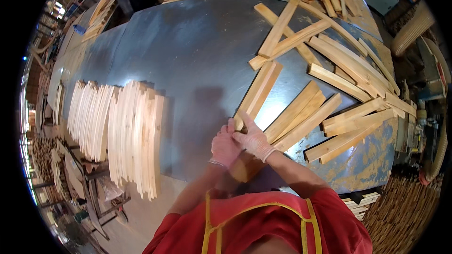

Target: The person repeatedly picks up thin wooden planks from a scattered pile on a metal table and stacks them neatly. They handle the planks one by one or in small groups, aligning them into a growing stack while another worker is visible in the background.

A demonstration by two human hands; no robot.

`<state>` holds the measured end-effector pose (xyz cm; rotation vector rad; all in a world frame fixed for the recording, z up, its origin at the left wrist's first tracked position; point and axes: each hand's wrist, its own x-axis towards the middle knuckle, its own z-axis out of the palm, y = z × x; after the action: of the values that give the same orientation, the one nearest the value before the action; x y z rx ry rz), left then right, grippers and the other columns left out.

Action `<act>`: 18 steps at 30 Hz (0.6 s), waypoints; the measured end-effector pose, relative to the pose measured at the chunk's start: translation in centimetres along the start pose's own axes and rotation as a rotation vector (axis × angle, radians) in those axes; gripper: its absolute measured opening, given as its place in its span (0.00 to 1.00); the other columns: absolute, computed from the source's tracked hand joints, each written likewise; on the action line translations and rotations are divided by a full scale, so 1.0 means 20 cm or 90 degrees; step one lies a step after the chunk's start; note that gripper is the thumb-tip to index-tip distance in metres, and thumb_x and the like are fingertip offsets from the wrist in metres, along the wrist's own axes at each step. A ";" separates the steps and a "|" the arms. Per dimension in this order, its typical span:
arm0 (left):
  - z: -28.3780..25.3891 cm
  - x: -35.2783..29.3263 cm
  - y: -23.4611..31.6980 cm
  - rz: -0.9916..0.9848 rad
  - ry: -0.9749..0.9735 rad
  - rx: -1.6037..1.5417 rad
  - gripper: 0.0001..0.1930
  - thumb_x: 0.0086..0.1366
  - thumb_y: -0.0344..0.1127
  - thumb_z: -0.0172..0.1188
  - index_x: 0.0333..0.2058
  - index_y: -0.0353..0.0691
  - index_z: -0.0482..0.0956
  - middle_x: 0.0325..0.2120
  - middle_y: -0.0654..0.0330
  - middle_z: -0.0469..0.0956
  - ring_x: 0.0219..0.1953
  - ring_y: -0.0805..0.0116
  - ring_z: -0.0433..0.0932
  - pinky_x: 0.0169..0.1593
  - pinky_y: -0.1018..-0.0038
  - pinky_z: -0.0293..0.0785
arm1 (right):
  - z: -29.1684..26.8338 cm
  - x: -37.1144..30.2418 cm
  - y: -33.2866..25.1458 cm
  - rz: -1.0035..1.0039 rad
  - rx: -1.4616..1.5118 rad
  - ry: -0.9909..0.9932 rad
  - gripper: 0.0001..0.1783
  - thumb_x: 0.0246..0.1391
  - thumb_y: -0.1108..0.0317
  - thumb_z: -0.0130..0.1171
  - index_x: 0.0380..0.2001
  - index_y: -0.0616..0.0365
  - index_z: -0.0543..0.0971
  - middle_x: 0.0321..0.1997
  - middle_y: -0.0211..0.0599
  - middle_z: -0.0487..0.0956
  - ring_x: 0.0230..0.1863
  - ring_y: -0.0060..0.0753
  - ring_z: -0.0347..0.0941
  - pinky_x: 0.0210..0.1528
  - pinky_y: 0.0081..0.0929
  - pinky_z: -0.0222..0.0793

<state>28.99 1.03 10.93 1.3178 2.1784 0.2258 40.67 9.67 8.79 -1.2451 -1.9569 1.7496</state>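
Both hands, left (224,148) and right (253,140), closed on the near end of a slat bundle (256,93) at the tabletop's (188,51) near edge; bare surface far-left, loose slats (329,56) right, stacked slats (122,131) left.

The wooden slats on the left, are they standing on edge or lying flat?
On edge: the slats show thin edges upward, packed side by side in a row on the dark table.

no packages, labels, signs or screens clearly visible.
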 end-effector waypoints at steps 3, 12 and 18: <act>-0.11 -0.05 -0.22 -0.043 -0.039 -0.246 0.29 0.66 0.43 0.62 0.64 0.39 0.75 0.53 0.46 0.81 0.52 0.37 0.81 0.59 0.55 0.78 | -0.08 0.06 0.08 -0.046 -0.082 0.007 0.49 0.57 0.56 0.71 0.78 0.51 0.63 0.67 0.56 0.77 0.65 0.52 0.75 0.70 0.40 0.69; -0.09 -0.67 -1.19 -0.116 0.391 0.309 0.34 0.59 0.42 0.67 0.66 0.50 0.75 0.66 0.55 0.70 0.73 0.49 0.63 0.73 0.47 0.59 | 0.25 0.10 -0.08 0.097 -0.448 0.353 0.54 0.49 0.51 0.72 0.77 0.51 0.62 0.82 0.46 0.58 0.75 0.59 0.61 0.73 0.48 0.65; -0.14 -0.79 -1.32 -0.122 0.384 0.357 0.41 0.60 0.51 0.67 0.71 0.49 0.68 0.70 0.51 0.65 0.72 0.45 0.63 0.74 0.42 0.57 | 0.40 0.18 -0.12 0.228 -0.346 0.478 0.55 0.48 0.70 0.67 0.80 0.52 0.55 0.74 0.44 0.66 0.68 0.55 0.70 0.70 0.43 0.72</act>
<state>12.86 -25.19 8.21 1.4393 3.0191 -0.0926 32.19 6.74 7.62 -2.1348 -1.8255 0.6346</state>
